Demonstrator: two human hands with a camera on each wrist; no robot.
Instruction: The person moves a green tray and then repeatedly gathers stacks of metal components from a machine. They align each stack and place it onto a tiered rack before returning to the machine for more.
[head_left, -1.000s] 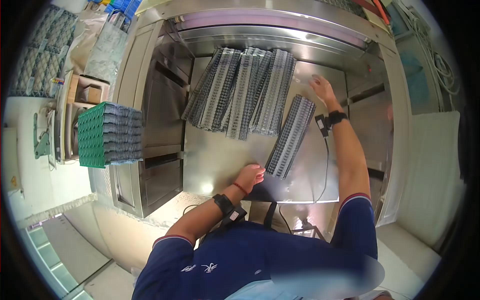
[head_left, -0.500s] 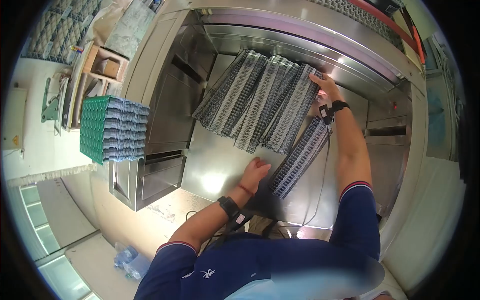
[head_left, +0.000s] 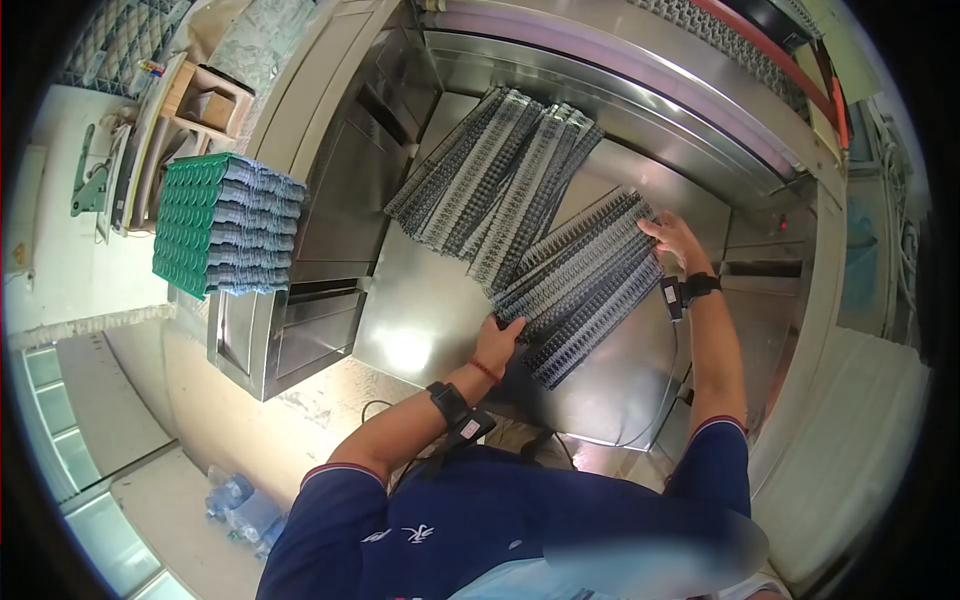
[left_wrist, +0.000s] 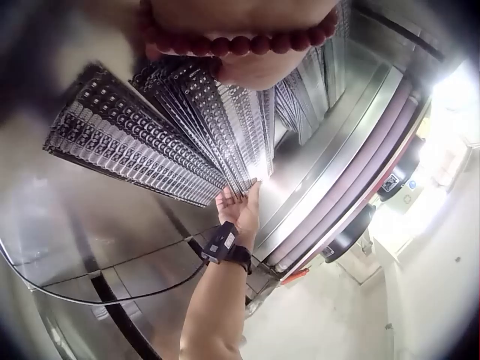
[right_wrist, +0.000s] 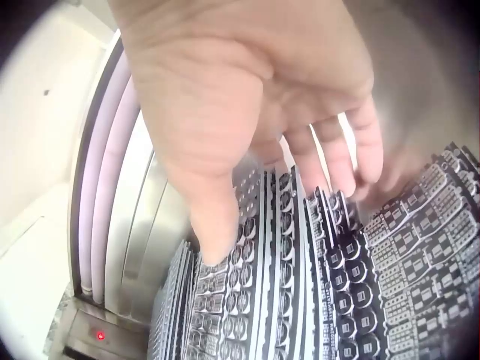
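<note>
Both hands hold a stack of dark circuit board panels (head_left: 580, 260) at its two ends, in a steel cabinet. At the near end my left hand (head_left: 497, 345) grips it, thumb on top. My right hand (head_left: 677, 240) grips the far end; in the right wrist view its thumb lies on one side of the panels (right_wrist: 255, 285) and its fingers on the other. A separate panel stack (head_left: 597, 330) lies alongside, nearer the body. Two more stacks (head_left: 485, 175) lie to the left, leaning against each other. In the left wrist view, my left hand (left_wrist: 251, 71) hides part of the panels.
Steel walls (head_left: 350, 190) enclose the metal floor (head_left: 410, 310) on the left, back and right. A pile of green-faced panels (head_left: 185, 225) stands on the left. A cable (head_left: 655, 415) trails from the right wrist camera. Pink-violet rollers (head_left: 600, 70) run along the back.
My right hand came over to the rightmost stack's far end, and my left hand took its near end. That stack shifted right and toward the body, away from the other two.
</note>
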